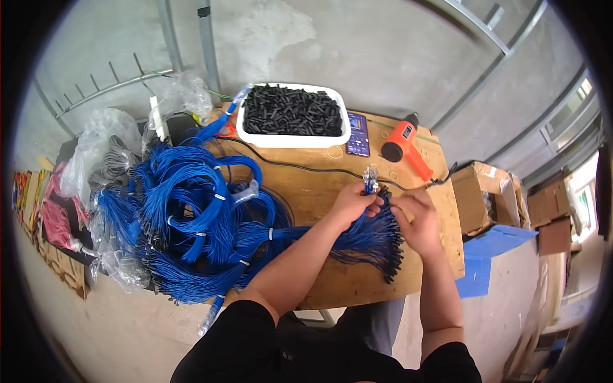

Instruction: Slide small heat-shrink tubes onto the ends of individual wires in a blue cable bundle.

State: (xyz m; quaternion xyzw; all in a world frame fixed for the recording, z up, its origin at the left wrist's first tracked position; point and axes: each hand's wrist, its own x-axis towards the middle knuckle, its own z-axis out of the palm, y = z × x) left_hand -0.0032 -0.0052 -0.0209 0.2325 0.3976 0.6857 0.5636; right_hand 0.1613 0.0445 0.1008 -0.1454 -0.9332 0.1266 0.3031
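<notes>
My left hand [355, 205] is closed around a small bunch of blue wires, whose silvery metal terminals [370, 176] stick up above the fingers. Just right of it, my right hand [418, 222] has its fingertips pinched together at the fanned wire ends; whatever they hold is too small to make out. Beneath both hands a bundle of blue wires [357, 241] spreads over the table, each strand ending in a black sleeve [391, 258]. To the left lies a large heap of coiled blue wire [185, 210], bound with white ties.
On the wooden table [300, 167], a white tub [290, 142] holds many short black tubes. A phone [358, 135] and an orange heat gun [407, 148] with a black cord sit to its right. Plastic bags [108, 143] lie far left; cardboard boxes [476, 198] stand right.
</notes>
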